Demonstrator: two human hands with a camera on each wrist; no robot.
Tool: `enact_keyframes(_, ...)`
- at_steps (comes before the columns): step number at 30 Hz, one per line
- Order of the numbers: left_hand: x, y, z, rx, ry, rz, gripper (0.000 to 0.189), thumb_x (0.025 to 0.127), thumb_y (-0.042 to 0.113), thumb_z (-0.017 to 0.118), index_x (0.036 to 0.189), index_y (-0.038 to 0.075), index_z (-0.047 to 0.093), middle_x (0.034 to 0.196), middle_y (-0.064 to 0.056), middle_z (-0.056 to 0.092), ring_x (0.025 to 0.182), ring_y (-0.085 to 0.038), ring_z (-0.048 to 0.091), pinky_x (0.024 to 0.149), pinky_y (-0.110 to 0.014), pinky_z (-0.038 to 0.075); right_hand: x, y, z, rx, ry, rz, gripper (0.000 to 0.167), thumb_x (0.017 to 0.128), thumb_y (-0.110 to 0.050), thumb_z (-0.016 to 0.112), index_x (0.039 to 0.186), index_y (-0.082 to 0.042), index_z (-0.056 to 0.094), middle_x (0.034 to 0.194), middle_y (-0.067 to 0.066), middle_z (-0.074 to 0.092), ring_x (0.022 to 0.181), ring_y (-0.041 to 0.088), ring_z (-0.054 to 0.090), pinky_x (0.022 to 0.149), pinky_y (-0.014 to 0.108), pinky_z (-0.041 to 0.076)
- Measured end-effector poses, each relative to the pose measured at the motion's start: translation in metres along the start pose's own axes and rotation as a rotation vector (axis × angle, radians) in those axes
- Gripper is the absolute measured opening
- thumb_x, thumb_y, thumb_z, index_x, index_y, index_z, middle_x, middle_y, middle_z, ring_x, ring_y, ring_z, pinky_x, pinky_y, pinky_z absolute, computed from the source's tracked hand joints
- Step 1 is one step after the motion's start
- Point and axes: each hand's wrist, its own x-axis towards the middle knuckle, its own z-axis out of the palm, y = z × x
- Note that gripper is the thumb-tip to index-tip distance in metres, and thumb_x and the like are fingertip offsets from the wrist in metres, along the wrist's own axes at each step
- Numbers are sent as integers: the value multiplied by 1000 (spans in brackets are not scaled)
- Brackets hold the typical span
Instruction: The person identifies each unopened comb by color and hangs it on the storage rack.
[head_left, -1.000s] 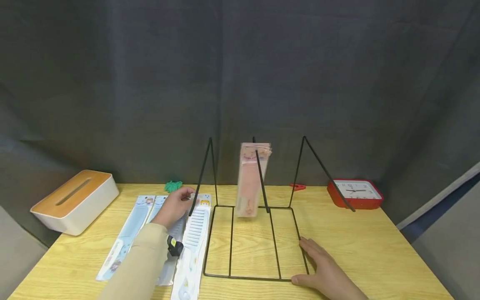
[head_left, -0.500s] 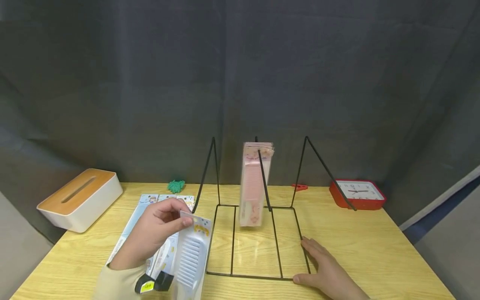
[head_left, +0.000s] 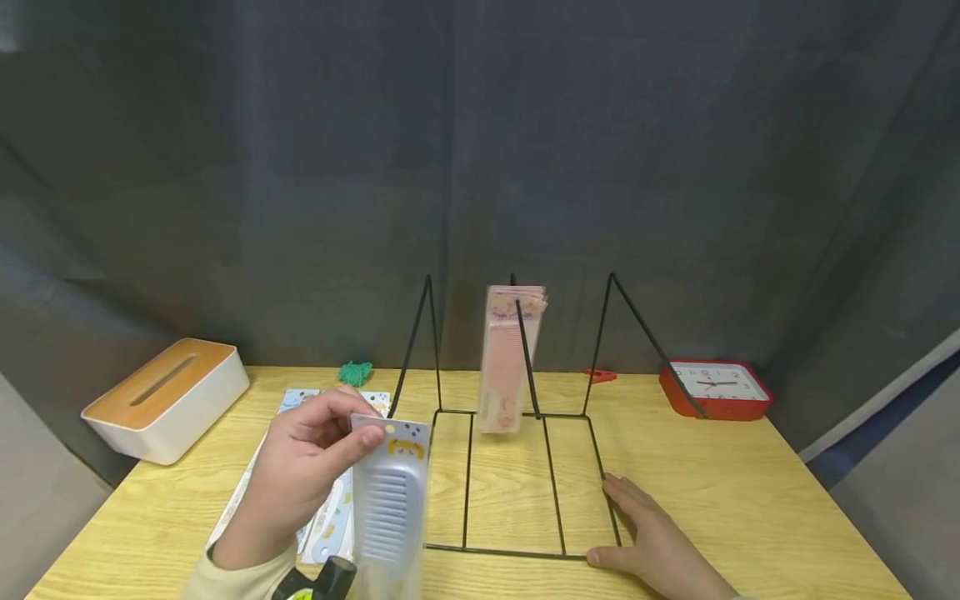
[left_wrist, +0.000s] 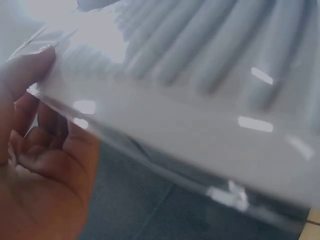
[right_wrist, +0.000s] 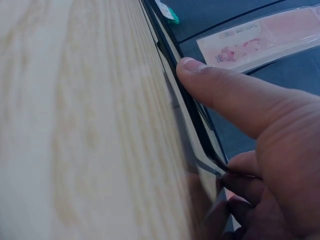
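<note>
My left hand (head_left: 281,475) pinches the top left corner of a clear-wrapped pale blue comb (head_left: 386,517), held upright in front of the black wire rack (head_left: 555,492). In the left wrist view the pack (left_wrist: 150,105) fills much of the picture, its comb teeth blurred. The rack's left prong ends just behind the pack's top. Pink packaged combs (head_left: 498,367) hang on the middle prong; the left and right prongs carry nothing. My right hand (head_left: 652,533) rests at the base's front right corner, thumb (right_wrist: 220,90) along the front wire, fingers by the side wire.
More blue packaged combs (head_left: 327,525) lie on the wooden table behind my left hand. A white tissue box (head_left: 202,400) with a wooden lid stands far left. A green tangle (head_left: 355,373), a red clip (head_left: 602,376) and a red clock (head_left: 720,404) line the back.
My left hand has picked up the nearest blue comb pack from the table by its top and raised it upright in front of the rack. The right hand has stayed at the rack's corner.
</note>
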Motion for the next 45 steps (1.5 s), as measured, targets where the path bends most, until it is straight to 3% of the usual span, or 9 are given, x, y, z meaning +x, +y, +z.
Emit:
enact_keyframes(5,2,-3,1,2,24,-5,27,88,-13,66,101,10,72,92,0,64,75,-11,59,61,-24,52,0,-1,-1,-1,9,-10,110,69,-50,88,151,3,38,158,24,33,145,49,23,110,66,27)
enact_keyframes(14,8,-8,2,6,42,-6,22,91,-10,65,102,8,71,89,0,64,76,-10,56,64,-22,48,-1,1,-1,26,1,-19,108,71,-48,88,151,3,38,159,24,32,146,49,22,109,66,27)
enact_keyframes(18,16,-16,3,27,73,-55,11,94,-3,66,100,5,70,91,-1,66,77,-12,57,68,-23,48,-2,1,-2,43,-6,-15,108,71,-47,88,152,4,37,159,24,30,146,49,20,109,67,26)
enact_keyframes(22,27,-26,5,30,123,-157,4,96,3,67,99,5,68,94,-2,66,79,-13,58,70,-25,49,-2,1,-3,44,-7,-17,107,71,-46,88,151,5,38,159,24,30,146,49,20,110,66,25)
enact_keyframes(26,45,-35,6,47,162,-249,7,96,11,69,100,6,67,91,-3,66,79,-14,58,70,-26,51,-2,0,-3,54,-8,-24,106,72,-46,88,150,5,38,159,24,30,147,50,18,110,67,24)
enact_keyframes(35,101,-61,-2,121,201,-388,24,99,20,66,114,1,65,100,-5,64,91,-18,60,78,-28,53,-2,0,-2,61,-12,-19,105,71,-46,88,149,6,40,159,24,30,146,49,19,111,67,23)
enact_keyframes(41,135,-79,-10,181,208,-423,26,99,23,66,117,4,66,103,-3,63,96,-18,55,83,-30,47,0,0,-2,46,-12,-22,104,71,-46,88,149,6,41,158,24,32,145,50,22,110,67,25)
enact_keyframes(45,145,-85,-15,204,187,-434,27,99,27,67,116,7,66,102,0,63,96,-16,54,82,-33,45,1,0,-2,50,-17,-5,104,71,-46,88,149,5,41,159,23,32,146,49,21,110,66,24)
